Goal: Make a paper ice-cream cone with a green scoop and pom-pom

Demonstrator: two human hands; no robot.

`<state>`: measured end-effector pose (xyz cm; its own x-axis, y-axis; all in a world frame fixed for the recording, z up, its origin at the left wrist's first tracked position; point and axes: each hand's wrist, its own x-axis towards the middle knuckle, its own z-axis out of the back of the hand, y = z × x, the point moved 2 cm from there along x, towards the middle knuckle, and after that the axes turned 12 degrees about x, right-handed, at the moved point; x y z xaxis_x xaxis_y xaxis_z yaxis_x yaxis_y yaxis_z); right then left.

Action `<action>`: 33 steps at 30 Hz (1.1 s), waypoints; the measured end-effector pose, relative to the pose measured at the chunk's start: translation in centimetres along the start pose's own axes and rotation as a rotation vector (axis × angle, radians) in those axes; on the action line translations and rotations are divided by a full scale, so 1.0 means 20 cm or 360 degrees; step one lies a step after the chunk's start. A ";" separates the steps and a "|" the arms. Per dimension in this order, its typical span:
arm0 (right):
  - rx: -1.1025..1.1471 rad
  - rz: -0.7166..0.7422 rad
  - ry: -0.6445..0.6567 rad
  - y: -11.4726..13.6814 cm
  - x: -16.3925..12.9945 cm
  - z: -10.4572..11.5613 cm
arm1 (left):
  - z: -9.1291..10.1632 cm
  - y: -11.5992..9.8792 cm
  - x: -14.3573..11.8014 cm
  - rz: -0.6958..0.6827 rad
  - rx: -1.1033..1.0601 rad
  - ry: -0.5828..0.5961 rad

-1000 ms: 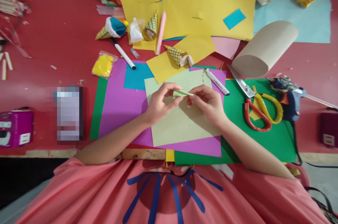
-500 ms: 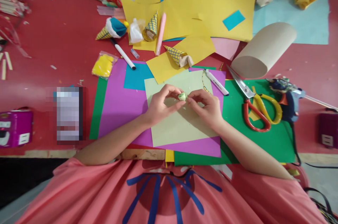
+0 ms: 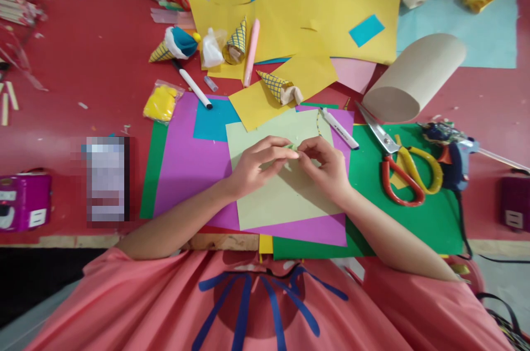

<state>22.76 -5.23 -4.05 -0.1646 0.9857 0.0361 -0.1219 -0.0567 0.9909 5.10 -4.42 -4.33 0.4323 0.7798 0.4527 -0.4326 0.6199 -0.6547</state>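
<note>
Between my hands, above the pale green sheet (image 3: 285, 202), is a small light-green curled piece (image 3: 291, 147), mostly covered by my fingers. My left hand (image 3: 256, 166) pinches it from the left, with its fingers laid over the front. From the right, my right hand (image 3: 325, 169) closes thumb and forefinger at the piece's edge, and the fingertips of both hands nearly meet. Beyond the hands lies a patterned paper cone (image 3: 273, 85) with crumpled paper at its mouth. A white marker (image 3: 340, 129) rests just past my right hand.
Large scissors (image 3: 391, 158) and a blue glue gun (image 3: 455, 163) lie to the right, near a cardboard tube (image 3: 416, 78). A bag of yellow material (image 3: 160, 104), a second marker (image 3: 196, 89) and a blurred-out phone-like thing (image 3: 105, 180) are at left. Yellow sheets (image 3: 331, 20) cover the back.
My left fingers have moved right and over the light-green piece, which showed more fully before. The right hand has shifted only slightly.
</note>
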 end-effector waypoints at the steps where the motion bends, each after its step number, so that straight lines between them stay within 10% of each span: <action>1: -0.0007 -0.0002 0.0003 0.00 0.00 0.00 | 0.00 0.00 0.00 0.0010 0.0010 0.0020; 16: -0.0157 0.0121 0.0065 -0.01 0.06 0.05 | -0.02 0.04 -0.01 0.0496 -0.0093 0.0003; 26: -0.0253 0.0205 -0.0039 -0.04 0.15 0.12 | 0.11 0.06 0.08 0.0386 0.0093 0.0076; 33: -0.0634 0.0385 0.0014 -0.07 0.23 0.09 | 0.14 0.38 0.31 0.0207 0.0195 -0.0024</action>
<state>24.02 -0.42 -5.04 -0.2431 0.9352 0.2573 -0.4453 -0.3433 0.8270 2.27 5.38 -4.92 0.3551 0.8547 0.3787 -0.5774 0.5191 -0.6302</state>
